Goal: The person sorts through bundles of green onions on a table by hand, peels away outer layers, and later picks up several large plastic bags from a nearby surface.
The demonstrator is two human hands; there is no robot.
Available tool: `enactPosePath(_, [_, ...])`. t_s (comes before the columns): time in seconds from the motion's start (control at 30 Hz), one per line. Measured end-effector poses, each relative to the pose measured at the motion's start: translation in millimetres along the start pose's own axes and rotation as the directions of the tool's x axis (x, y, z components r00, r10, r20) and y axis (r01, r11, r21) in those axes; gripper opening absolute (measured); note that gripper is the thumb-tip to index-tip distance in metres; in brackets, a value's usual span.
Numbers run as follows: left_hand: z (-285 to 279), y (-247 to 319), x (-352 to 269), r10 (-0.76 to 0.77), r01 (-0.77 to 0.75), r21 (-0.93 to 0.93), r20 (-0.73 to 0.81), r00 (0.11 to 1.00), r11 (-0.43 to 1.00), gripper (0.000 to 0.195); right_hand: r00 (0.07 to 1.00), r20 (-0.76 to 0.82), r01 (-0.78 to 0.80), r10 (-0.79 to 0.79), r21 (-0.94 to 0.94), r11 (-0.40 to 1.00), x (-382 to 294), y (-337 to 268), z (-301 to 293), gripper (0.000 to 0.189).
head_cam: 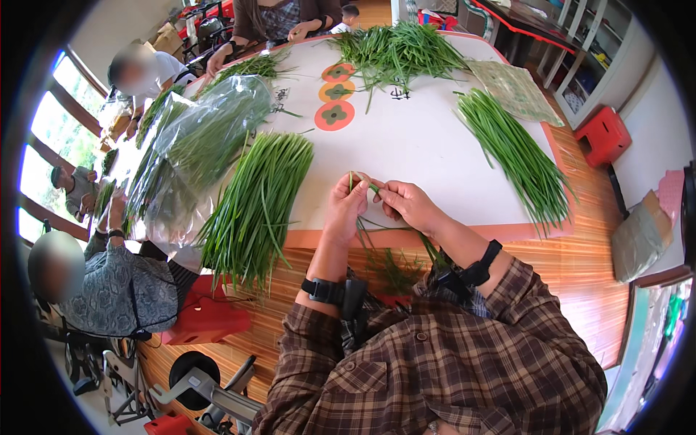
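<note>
Over the near edge of the white-topped table (402, 147), my left hand (348, 204) pinches the upper ends of a few green chive-like stalks (374, 188) between thumb and fingers. My right hand (405, 201) grips the same stalks just beside it, their long leaves hanging below towards my lap. A thick sheaf of green stalks (261, 201) lies to the left of my hands, its leaf tips over the table edge. Another sheaf (514, 157) rests at the right. A loose heap of stalks (402, 49) is at the far side.
Clear plastic bags (212, 130) with greens lie left of the near sheaf. A flat printed bag (514, 89) is at the far right corner. Several people sit around the left and far sides. Red stools (603, 136) stand on the wooden floor; loose leaves are below the table edge.
</note>
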State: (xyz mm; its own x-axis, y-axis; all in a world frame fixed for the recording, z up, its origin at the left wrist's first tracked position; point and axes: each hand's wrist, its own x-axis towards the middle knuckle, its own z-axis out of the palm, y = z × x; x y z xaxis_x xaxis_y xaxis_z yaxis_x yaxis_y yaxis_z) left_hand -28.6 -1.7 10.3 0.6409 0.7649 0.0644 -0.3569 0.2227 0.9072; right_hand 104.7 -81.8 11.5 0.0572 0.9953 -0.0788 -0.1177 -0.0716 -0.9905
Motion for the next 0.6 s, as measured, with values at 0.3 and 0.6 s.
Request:
enactPosePath(0.3, [4,10,-3,0.167,-0.176,-0.027,-0.207,0.964,0.984,0.008,0.998,0.036,-0.040,0.049,-0.218,0.975,-16,-18,8,0.016])
enactPosePath(0.6, [-11,106,-32,0.256,-0.404,-0.327,-0.412,0.874,0.854,0.011,0.994,0.090,0.067,-0.055,-0.133,0.989,-21,-2,-3,0.018])
